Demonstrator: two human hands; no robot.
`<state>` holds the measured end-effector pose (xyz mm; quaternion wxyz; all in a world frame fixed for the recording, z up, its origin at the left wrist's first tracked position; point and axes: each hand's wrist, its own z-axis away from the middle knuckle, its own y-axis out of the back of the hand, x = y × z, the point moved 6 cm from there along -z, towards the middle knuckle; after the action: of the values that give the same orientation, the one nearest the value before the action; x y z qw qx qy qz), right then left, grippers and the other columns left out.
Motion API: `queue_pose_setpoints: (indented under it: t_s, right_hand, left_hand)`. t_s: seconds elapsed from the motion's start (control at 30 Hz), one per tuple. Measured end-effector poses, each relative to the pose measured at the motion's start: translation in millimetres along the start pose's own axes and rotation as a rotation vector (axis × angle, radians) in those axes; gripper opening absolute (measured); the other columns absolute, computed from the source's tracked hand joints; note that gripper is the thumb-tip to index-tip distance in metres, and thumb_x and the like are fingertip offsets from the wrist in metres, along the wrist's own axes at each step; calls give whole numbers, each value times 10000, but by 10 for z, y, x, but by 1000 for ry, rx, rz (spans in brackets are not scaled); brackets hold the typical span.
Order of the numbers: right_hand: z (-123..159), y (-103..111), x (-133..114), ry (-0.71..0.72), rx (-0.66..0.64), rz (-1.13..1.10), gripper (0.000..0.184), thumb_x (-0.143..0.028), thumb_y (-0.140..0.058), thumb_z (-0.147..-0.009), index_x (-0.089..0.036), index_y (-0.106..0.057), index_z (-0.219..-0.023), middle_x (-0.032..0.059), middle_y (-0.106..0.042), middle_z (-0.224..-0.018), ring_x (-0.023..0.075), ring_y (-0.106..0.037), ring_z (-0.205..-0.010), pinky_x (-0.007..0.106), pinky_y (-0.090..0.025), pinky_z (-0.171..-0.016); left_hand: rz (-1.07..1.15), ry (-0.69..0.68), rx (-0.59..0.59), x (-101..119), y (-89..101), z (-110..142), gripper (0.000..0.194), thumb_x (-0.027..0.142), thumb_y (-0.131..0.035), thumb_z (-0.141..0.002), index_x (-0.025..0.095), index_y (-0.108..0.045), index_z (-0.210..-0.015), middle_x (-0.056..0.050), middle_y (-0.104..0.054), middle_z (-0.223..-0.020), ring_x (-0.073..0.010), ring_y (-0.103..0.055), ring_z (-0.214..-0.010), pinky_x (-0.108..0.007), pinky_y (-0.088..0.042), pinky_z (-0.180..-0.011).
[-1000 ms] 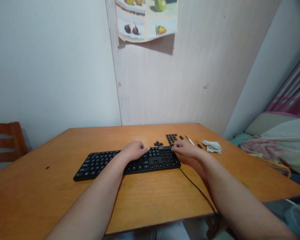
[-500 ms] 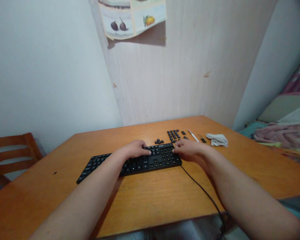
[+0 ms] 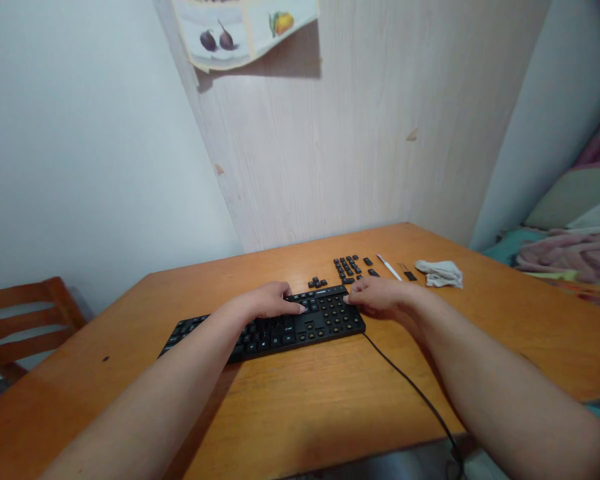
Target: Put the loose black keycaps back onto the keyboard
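A black keyboard [image 3: 280, 333] lies at a slant on the table, with its number-pad keys and some others off and small bare sockets showing. My left hand [image 3: 271, 300] reaches over its middle, thumb on the keys near the navigation block and fingers curled over the far side. At the far right corner my right hand [image 3: 373, 295] is closed around the keyboard's edge, thumb on top; its other fingertips are hidden. Just behind the keyboard sit loose keycaps [image 3: 347, 267] in rows, and a smaller group of arrow-shaped-layout keycaps [image 3: 317, 283].
Right of the keycaps lie a white pen-like stick [image 3: 389, 267], a small black tool with thin wires [image 3: 409, 273] and a crumpled white cloth [image 3: 440, 273]. A black cable [image 3: 415, 385] runs off the front edge of the wooden table [image 3: 300, 413]. A chair [image 3: 25, 313] stands left.
The camera view has shifted slightly, and the keyboard appears turned a little. Both hands keep their places on it.
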<state>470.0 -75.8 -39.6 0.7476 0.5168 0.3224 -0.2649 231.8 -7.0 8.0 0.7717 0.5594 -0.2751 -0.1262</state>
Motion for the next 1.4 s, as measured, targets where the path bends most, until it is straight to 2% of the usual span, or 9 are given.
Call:
queue_pose_setpoints:
  t_s: [0.23,0.37,0.5,0.67,0.8,1.0,1.13,1.4]
  right_hand:
    - [10,9,-17,0,-1,-7,398,-464,-560,-870,-205,-470,-582,-33,-448,-459,93,-370,-408,248,-264,-428]
    - [3,25,-45,23,0,-20,411,-484,-517,-897,-204,-480,-600,-27,-447,-466,101,-384,-420,251,-287,-441]
    - [13,19,-78,38,1,-43,427,-496,-437,-941,-201,-501,-638,-28,-430,-454,106,-378,-415,248,-279,-433]
    - [38,15,-103,36,-7,-63,444,-517,-429,-947,-195,-508,-652,-29,-432,-447,94,-343,-393,243,-261,-415]
    - [19,9,-73,29,-7,-95,457,-530,-407,-950,-197,-492,-647,-28,-429,-451,90,-345,-393,239,-257,-409]
    - [6,-11,-45,16,-6,-112,465,-589,-424,-928,-206,-484,-670,-38,-423,-452,95,-328,-382,246,-250,-399]
    - [31,-9,-83,15,-11,-100,470,-583,-414,-937,-205,-484,-666,-42,-416,-450,92,-323,-382,246,-252,-401]
    - [46,35,-137,36,-26,0,491,-594,-419,-934,-198,-504,-658,-17,-467,-469,105,-382,-411,252,-301,-434]
  left_hand:
    - [18,-33,-76,23,85,-36,616,756,-578,-695,217,-680,-976,-65,-722,-976,-236,-630,-864,-293,-407,-658]
    - [26,-79,52,37,244,-188,545,685,-580,-744,192,-672,-957,-75,-715,-962,-221,-614,-854,-289,-403,-671]
    - [22,-150,131,117,296,-384,403,549,-574,-799,171,-663,-908,-69,-707,-899,-200,-598,-808,-290,-404,-680]
    - [30,-219,143,234,240,-619,247,391,-577,-810,171,-662,-883,-52,-710,-855,-183,-606,-790,-282,-415,-689]
    - [13,-234,125,240,166,-777,185,313,-585,-788,172,-667,-874,-41,-713,-829,-172,-616,-757,-274,-424,-677]
    - [19,-200,67,198,60,-816,219,341,-624,-754,179,-680,-890,-34,-721,-841,-170,-631,-764,-263,-436,-672]
    - [-14,-183,59,209,18,-784,250,350,-634,-727,180,-695,-900,-40,-719,-832,-185,-623,-750,-274,-432,-647]
    - [-34,-160,75,181,-21,-810,232,377,-619,-733,213,-704,-872,-16,-698,-780,-164,-607,-700,-254,-398,-600]
